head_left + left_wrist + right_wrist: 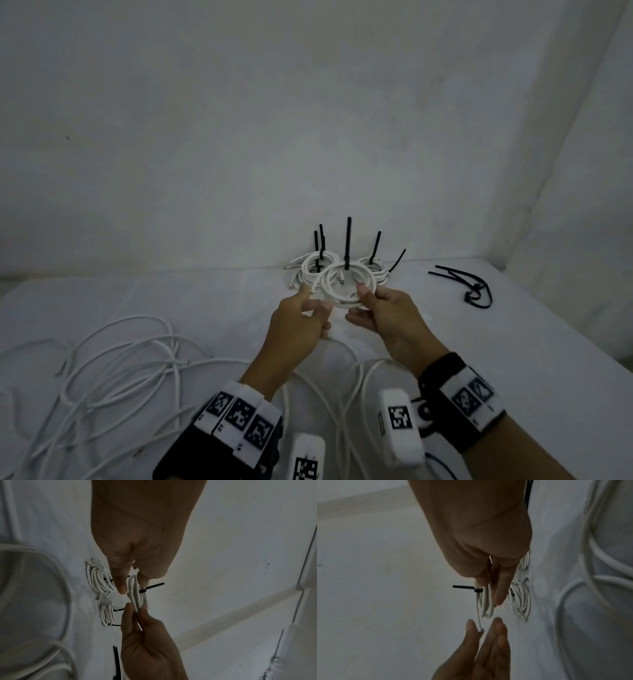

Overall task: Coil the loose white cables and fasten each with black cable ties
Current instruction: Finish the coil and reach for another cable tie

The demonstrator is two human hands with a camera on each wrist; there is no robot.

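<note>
The right hand (387, 315) pinches a tied white coil (325, 281) above the desk's (513, 342) far edge, its black cable tie (348, 240) standing upright. The left hand (301, 325) has a released grip, fingers touching the coil's free end. Finished coils (310, 269) lie just behind, loose white cables (120, 359) at the near-left corner, spare ties (476, 291) toward the right edge.

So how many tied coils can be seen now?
3: one coil in the right hand, with the left hand touching it; a left coil and a right coil on the table behind. Extra tie tails hint at hidden stacked coils.
</note>
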